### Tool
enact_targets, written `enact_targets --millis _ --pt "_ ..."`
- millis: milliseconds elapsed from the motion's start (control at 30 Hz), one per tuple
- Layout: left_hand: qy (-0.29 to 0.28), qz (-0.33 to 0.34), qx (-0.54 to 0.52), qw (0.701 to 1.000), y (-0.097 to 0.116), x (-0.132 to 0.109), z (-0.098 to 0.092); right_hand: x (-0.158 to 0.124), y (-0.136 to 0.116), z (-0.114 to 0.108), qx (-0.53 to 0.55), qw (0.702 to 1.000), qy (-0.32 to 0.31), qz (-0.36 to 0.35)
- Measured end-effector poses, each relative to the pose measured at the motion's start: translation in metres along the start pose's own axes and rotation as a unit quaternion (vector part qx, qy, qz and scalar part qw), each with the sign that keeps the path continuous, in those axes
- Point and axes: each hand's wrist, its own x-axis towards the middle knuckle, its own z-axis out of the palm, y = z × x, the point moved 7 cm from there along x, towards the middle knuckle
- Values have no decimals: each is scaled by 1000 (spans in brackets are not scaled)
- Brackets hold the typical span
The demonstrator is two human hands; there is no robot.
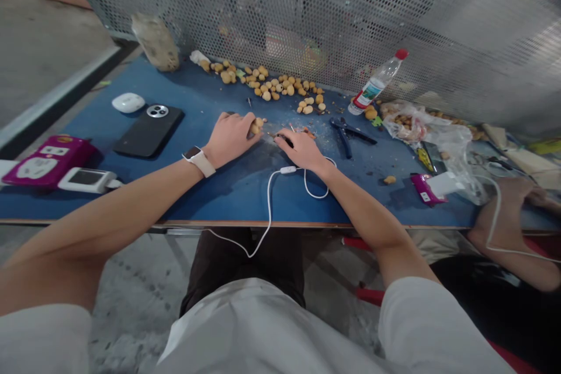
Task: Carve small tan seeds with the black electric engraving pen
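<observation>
On my feed, the left hand point(230, 139) is curled closed, its fingertips pinching a small tan nut point(256, 125). The right hand point(302, 149) sits just beside it, fingers pinching a small dark object point(283, 140) too small for me to identify. Both rest on the blue desk point(219, 198), where a white cable point(269, 204) loops below the right wrist and drops over the near edge, with open surface between the wrists and that edge. Ahead, a scatter of tan nuts point(267, 85) lies near a perforated metal panel point(307, 11) along the back. To the right, I have blue-handled pliers point(348, 135) close by, then a plastic bag point(421, 125), with another person's hand point(517, 193) at the far edge. To the left, a black phone point(149, 130) lies well apart.
</observation>
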Motion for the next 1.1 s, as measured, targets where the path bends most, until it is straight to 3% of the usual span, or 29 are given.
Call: enact_targets --millis 1100 --pt "3 -8 -19 1000 3 -1 -5 -1 -1 0 -19 1000 -16 7"
